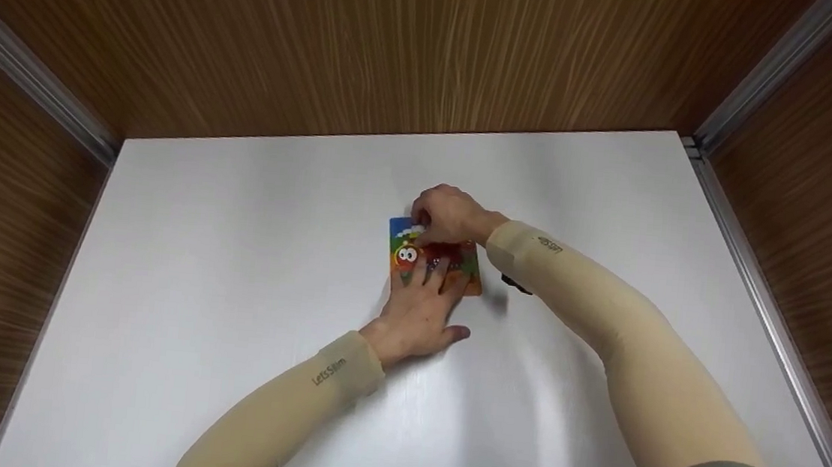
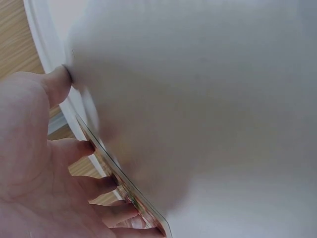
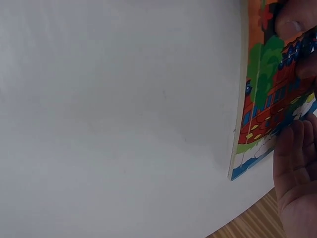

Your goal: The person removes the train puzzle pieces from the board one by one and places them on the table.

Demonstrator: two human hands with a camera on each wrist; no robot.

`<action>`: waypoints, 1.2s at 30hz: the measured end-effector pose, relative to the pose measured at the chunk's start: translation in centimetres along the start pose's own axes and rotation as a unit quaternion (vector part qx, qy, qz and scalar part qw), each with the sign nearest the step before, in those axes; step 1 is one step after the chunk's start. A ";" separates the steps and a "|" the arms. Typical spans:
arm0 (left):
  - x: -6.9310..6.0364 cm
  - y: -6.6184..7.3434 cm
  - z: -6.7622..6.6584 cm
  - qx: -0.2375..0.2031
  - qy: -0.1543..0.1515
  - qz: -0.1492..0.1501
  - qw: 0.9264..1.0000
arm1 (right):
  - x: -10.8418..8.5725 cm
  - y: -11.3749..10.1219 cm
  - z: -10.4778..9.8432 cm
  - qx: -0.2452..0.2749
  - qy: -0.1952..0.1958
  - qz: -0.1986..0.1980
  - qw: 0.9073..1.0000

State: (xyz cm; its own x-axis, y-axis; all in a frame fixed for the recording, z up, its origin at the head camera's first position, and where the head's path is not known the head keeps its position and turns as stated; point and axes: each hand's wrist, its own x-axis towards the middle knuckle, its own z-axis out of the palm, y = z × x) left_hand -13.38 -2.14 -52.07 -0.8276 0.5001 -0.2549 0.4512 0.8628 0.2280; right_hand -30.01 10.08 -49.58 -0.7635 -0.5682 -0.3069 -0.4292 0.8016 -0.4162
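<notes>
A colourful picture board (image 1: 471, 278) lies on the white table, showing a red figure with big round eyes. Spread over its lower part is my left hand (image 1: 420, 313), fingers straight and pressing on it, thumb out to the side on the table. My right hand (image 1: 451, 214) is bent over the board's top edge, fingers curled and thumb near the surface; whether it pinches anything is hidden. In the left wrist view, the left fingertips rest along the board, seen edge-on. The right wrist view has the right hand (image 3: 297, 173) beside the board's blue-and-white end (image 3: 247, 157).
A white tabletop (image 1: 218, 261) surrounds the board. Wood-grain panels (image 1: 372, 49) stand behind and at both sides, with metal rails along the corners. A small dark object (image 1: 516, 284) shows partly from under the right forearm.
</notes>
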 end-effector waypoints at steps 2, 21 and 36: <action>0.0 0.0 0.0 -0.004 0.001 0.002 1.000 | 0.0 0.0 0.0 0.005 0.000 0.007 1.000; 0.0 -0.1 0.3 0.015 0.009 0.011 1.000 | -0.3 0.9 0.7 0.069 0.054 -0.022 0.996; 0.3 -0.4 0.2 0.017 0.002 0.012 1.000 | -0.4 1.3 0.4 0.181 0.070 -0.037 0.980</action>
State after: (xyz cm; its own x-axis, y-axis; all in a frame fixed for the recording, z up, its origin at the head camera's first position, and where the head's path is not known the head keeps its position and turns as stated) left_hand -13.70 -2.30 -52.46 -0.8178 0.5203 -0.2459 0.4820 0.8527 0.2014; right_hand -30.05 11.24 -50.35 -0.8059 -0.5717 -0.1541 -0.3071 0.6260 -0.7168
